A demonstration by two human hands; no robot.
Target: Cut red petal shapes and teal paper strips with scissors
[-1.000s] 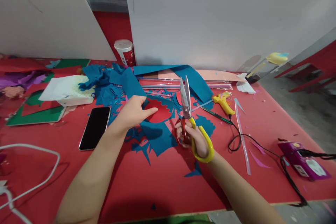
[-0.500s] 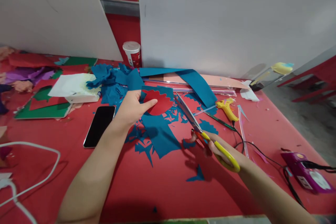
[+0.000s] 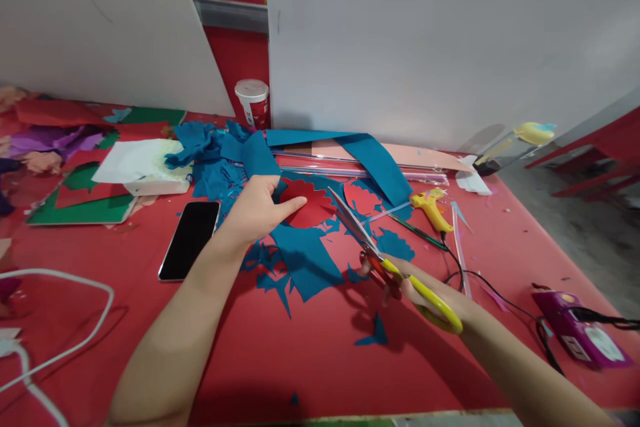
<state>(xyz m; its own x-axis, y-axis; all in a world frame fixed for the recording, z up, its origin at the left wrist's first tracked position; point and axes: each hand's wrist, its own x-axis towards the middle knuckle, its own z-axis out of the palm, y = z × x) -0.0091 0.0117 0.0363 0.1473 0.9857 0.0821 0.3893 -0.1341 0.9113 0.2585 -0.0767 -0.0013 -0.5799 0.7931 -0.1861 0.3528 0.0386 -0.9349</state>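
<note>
My left hand (image 3: 260, 210) pinches a red scalloped paper cutout (image 3: 311, 207) together with a piece of teal paper behind it, thumb on top. In my right hand (image 3: 395, 283) is a pair of scissors (image 3: 356, 221) with yellow and red handles. The blades point up and left and lie at the right edge of the red cutout; whether they touch the paper I cannot tell. Beneath the hands lie a large teal paper piece (image 3: 310, 263) and several teal scraps. Another red scalloped cutout (image 3: 363, 199) and a teal scalloped piece (image 3: 395, 245) rest near the blades.
A black phone (image 3: 190, 240) lies left of my left hand. To the right are a yellow glue gun (image 3: 433, 209) with its cord and a purple power strip (image 3: 583, 330). A lidded cup (image 3: 253, 103) stands by the white board (image 3: 425, 47). A white cable (image 3: 65, 273) curls at left.
My left hand has shifted slightly right with the red cutout and teal paper, which now sit a little lower and flatter. The scissors have moved slightly, their tips a bit left.
</note>
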